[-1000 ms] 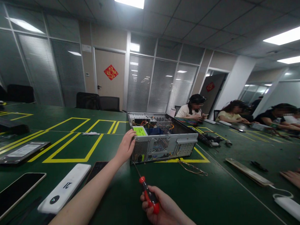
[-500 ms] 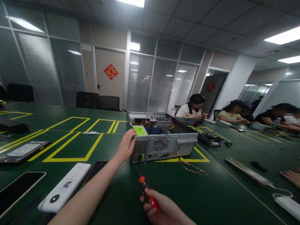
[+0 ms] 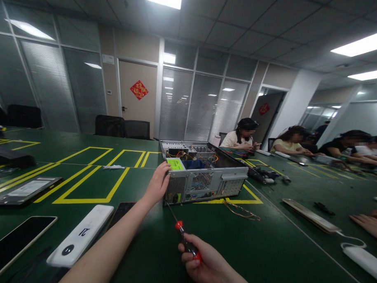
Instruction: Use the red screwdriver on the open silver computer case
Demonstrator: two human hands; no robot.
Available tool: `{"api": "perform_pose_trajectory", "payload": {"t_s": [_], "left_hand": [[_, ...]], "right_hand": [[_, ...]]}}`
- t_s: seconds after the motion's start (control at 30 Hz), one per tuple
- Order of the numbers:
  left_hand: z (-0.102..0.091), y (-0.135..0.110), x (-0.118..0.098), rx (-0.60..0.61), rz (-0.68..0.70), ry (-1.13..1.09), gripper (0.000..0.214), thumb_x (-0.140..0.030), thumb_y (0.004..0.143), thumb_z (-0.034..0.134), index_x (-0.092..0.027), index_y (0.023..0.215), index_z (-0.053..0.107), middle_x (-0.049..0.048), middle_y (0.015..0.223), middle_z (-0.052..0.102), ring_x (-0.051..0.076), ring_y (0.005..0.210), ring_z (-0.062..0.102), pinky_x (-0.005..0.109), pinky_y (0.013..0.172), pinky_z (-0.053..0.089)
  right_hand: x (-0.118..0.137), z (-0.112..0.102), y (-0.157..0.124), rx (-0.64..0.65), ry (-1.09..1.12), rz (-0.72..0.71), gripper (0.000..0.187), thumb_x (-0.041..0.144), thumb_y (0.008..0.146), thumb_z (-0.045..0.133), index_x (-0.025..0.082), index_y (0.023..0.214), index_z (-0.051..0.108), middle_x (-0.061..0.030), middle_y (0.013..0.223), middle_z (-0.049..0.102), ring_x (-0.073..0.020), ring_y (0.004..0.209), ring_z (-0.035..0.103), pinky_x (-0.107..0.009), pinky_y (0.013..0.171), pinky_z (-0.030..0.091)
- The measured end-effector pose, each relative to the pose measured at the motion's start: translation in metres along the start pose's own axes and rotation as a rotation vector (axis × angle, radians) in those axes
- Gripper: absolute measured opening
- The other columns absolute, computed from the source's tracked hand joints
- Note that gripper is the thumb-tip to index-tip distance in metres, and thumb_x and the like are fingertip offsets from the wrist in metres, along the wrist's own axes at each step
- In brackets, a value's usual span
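An open grey computer case [image 3: 205, 180] lies on the green table [image 3: 272, 246], its back panel facing me and coloured wires showing inside. My left hand [image 3: 157, 184] rests against the case's near left corner, fingers curled on the top edge beside a green label. My right hand [image 3: 208, 266] is closed round the red-and-black handle of a screwdriver [image 3: 183, 233]. The screwdriver's thin shaft points up and left, its tip at the bottom left corner of the back panel.
A white remote-like device [image 3: 80, 236], a dark phone [image 3: 20, 240] and a tablet [image 3: 25, 189] lie at left. A thin wire loop [image 3: 242, 212] lies by the case. A flat strip [image 3: 311, 215] and another person's hand [image 3: 369, 226] are at right. Several people sit at the far side.
My right hand has shifted slightly right and down with the screwdriver, which stays at the case's corner. My left hand and the case have not moved.
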State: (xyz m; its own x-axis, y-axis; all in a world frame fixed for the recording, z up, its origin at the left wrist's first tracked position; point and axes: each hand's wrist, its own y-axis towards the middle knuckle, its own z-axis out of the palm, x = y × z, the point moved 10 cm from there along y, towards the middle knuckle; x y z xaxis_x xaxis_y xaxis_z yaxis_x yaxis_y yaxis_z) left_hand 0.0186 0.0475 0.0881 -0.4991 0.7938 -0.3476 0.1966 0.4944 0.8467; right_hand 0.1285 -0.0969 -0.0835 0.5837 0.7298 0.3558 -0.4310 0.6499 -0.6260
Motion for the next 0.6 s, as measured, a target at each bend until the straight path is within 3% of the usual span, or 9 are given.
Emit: {"api": "perform_pose_trajectory", "payload": {"t_s": [0.2,0.3,0.47,0.6], "left_hand": [[0.0,0.0,0.0,0.004,-0.001,-0.003,0.025,-0.025,0.092,0.033,-0.02,0.114,0.045,0.0099,0.124,0.049,0.021,0.129,0.036,0.045,0.109,0.031],[0.0,0.0,0.0,0.001,0.007,-0.009,0.025,-0.024,0.092,0.033,-0.02,0.114,0.045,0.0099,0.123,0.05,0.021,0.129,0.036,0.045,0.109,0.03],[0.001,0.0,0.0,0.008,0.008,-0.014,0.025,-0.024,0.093,0.032,-0.019,0.114,0.044,0.0102,0.124,0.049,0.021,0.128,0.036,0.046,0.109,0.03],[0.001,0.001,0.0,0.002,0.015,-0.012,0.025,-0.025,0.093,0.033,-0.02,0.114,0.044,0.0103,0.124,0.049,0.021,0.128,0.037,0.047,0.108,0.03]], "right_hand": [[-0.01,0.001,0.002,0.002,-0.077,0.088,0.037,0.043,0.088,0.043,0.01,0.097,0.057,-0.0019,0.063,0.058,-0.0104,0.049,0.055,-0.016,0.038,0.042],[-0.011,0.005,0.001,0.037,-0.055,0.093,0.038,0.042,0.09,0.038,0.01,0.1,0.057,-0.0028,0.063,0.057,-0.0091,0.047,0.053,-0.014,0.037,0.039],[0.002,0.002,-0.001,-0.011,0.006,-0.02,0.023,0.03,0.088,0.048,0.01,0.077,0.055,-0.0024,0.061,0.056,-0.0021,0.043,0.042,-0.007,0.034,0.024],[0.0,-0.001,-0.001,-0.047,-0.011,0.002,0.026,0.032,0.087,0.048,0.009,0.079,0.055,-0.0029,0.062,0.057,-0.0043,0.045,0.047,-0.009,0.036,0.031]]}}
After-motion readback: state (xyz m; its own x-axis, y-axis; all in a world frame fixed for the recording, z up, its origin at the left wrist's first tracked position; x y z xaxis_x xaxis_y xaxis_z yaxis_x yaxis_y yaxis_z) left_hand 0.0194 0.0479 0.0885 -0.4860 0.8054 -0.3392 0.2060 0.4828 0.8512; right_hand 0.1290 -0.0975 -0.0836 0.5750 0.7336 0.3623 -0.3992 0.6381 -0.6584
